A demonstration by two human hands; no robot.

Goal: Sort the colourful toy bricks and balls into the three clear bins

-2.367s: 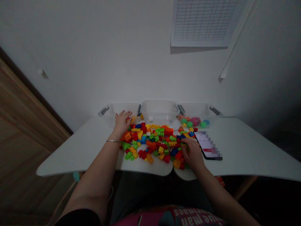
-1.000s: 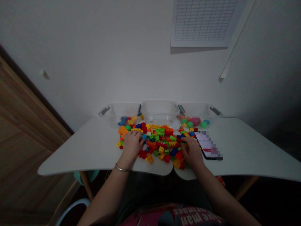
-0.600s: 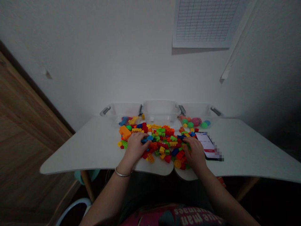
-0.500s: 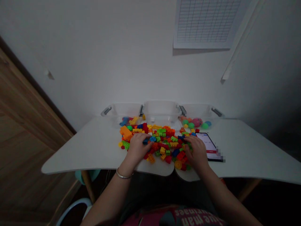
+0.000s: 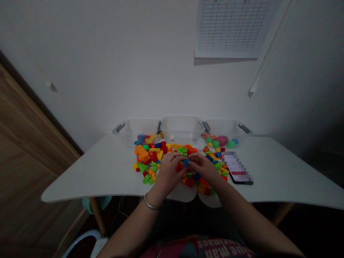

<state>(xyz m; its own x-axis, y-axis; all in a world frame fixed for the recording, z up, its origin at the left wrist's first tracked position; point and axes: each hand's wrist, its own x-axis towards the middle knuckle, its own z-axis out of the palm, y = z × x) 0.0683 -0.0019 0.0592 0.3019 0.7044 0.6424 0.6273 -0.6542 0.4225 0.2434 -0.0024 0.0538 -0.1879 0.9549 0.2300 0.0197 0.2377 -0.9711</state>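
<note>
Together in head view: left hand (image 5: 170,171) and right hand (image 5: 205,168) meet over middle of block pile (image 5: 182,151). Small blue block (image 5: 186,163) held between them, fingers of both hands drawn narrow around it; exact contact partly hidden. Metal bracelet (image 5: 151,203) on left wrist. Pile spread on white surface (image 5: 88,175), just in front of three clear bins (image 5: 181,123). Blue and yellow toys (image 5: 151,139) in left bin, colored balls (image 5: 222,140) in right one. Phone (image 5: 236,166) lies flat, right of pile.
</note>
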